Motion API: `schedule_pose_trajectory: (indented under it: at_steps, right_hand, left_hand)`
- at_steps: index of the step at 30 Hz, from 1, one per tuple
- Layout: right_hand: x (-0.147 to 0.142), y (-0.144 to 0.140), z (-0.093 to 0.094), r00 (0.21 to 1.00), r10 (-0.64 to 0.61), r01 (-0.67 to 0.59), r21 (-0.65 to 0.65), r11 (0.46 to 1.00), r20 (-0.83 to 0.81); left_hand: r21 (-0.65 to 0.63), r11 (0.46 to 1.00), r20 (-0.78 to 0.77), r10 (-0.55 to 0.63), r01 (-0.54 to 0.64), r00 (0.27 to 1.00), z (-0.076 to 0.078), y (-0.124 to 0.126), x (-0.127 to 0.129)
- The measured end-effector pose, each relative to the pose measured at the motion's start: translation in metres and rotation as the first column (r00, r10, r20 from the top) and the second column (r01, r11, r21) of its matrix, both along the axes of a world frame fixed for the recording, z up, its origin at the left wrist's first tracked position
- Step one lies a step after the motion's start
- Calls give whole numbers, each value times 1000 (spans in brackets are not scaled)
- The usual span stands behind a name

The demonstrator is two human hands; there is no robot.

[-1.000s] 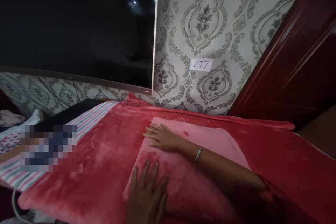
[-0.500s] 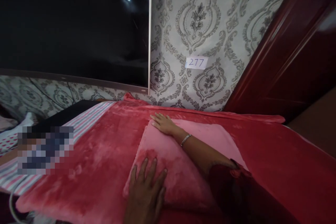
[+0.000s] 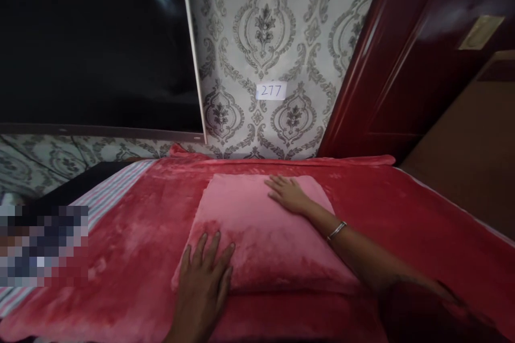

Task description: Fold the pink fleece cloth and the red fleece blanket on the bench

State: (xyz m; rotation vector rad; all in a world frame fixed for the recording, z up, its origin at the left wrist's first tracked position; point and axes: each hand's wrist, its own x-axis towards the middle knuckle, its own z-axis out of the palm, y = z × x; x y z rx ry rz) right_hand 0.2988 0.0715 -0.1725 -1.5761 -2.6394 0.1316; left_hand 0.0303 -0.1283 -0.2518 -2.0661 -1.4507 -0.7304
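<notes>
The pillow (image 3: 257, 230) lies mid-frame on the red blanket (image 3: 402, 214), its far edge near the wall (image 3: 257, 27). The left hand (image 3: 203, 278) presses flat, fingers spread, on its near-left corner; the right hand (image 3: 289, 193) lies open near its far edge. Blanket spreads free on both sides. A dark screen (image 3: 92, 43) fills the upper left, a door (image 3: 406, 53) the upper right.

Red blanket (image 3: 402, 209) lies open around the pillow (image 3: 257, 225); wall (image 3: 257, 37) blocks beyond.

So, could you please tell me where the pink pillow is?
The pink pillow lies mid-frame on the red blanket, under both flat hands, below the 277 label.
</notes>
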Motion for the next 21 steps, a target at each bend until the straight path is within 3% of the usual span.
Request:
schedule_pose_trajectory:
  at_steps: [3, 6, 8, 12, 14, 17, 21]
  right_hand:
    - [40, 12, 6, 968, -250, 250, -14, 968, 13]
    - [53, -9, 14, 936, -351, 351, -3, 936, 6]
    - [45, -38, 19, 957, -291, 291, 2, 957, -6]
    - [22, -99, 17, 999, 2, -3, -4, 1000, -54]
    - [21, -119, 6, 997, 42, -42, 2, 999, -58]
    - [33, -130, -17, 998, -28, 30, 44, 999, -61]
    - [49, -132, -39, 992, -83, 96, 131, 987, -97]
  left_hand:
    - [-45, 999, -4, -2, 2, 1000, 6, -1, -5]
    - [-180, 982, 28, -55, 59, 998, 26, 3, -16]
    - [-281, 955, 58, -85, 98, 995, 46, 13, -19]
    - [-383, 923, 11, -35, 37, 999, 78, 48, -5]
    - [-456, 890, -43, 5, -24, 999, 79, 63, 5]
    - [-538, 838, -89, 55, -95, 995, 67, 73, 12]
    - [-536, 838, -86, 66, -102, 994, 50, 71, 7]
